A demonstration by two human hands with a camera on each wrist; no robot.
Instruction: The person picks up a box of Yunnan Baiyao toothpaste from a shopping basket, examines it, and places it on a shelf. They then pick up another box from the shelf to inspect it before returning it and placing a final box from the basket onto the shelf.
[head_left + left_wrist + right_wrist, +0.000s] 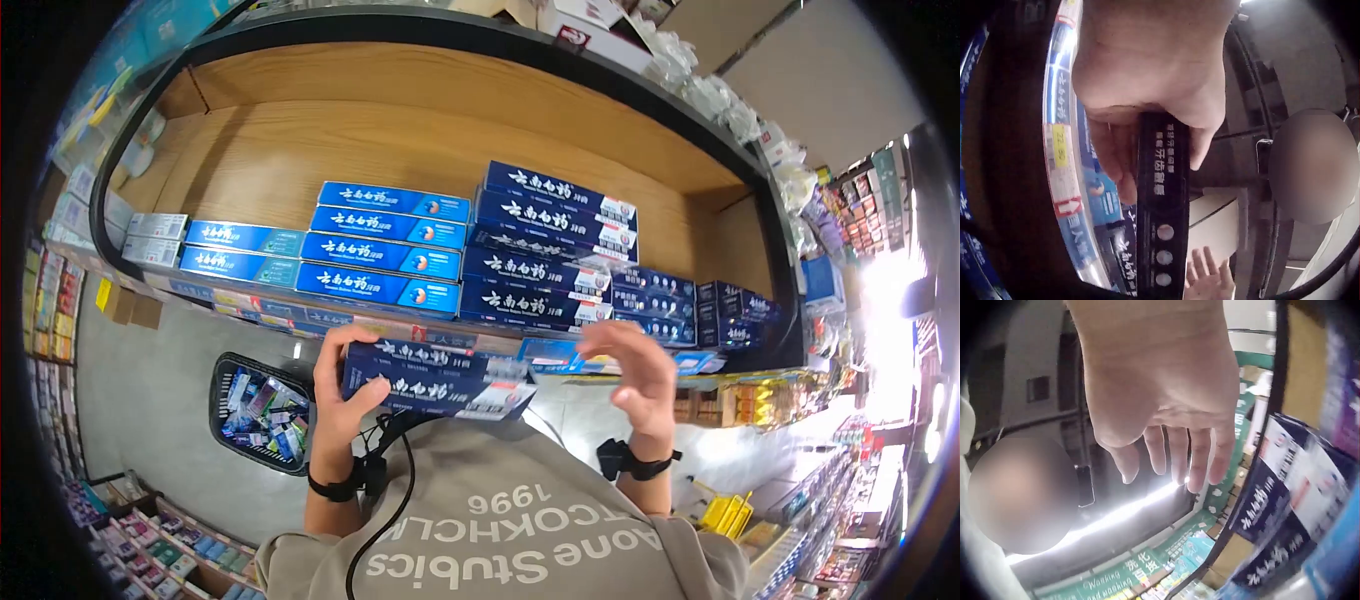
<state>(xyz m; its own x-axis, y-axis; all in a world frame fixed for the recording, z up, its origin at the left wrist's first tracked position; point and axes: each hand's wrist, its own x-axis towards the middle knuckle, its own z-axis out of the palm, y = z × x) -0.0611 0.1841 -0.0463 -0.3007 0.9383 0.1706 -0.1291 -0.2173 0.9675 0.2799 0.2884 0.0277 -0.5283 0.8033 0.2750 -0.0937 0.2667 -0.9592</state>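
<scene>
In the head view the left hand (345, 392) grips the left end of two dark blue toothpaste boxes (435, 388), held together in front of the shelf. The left wrist view shows that hand (1154, 69) with fingers and thumb on opposite sides of a dark box (1163, 187). Apart from the boxes, the right hand (640, 385) is raised at their right, holding nothing, its fingers loosely bent. Its palm (1166, 394) and relaxed fingers show in the right wrist view. Behind the hands, dark blue boxes (535, 270) are stacked beside lighter blue boxes (380, 250) on the shelf.
The wooden shelf (300, 130) has a black rim and a price-label strip along its front edge. A black basket (222, 400) of assorted packages stands on the floor at left. A yellow cart (727, 512) and stocked shelves are at lower right.
</scene>
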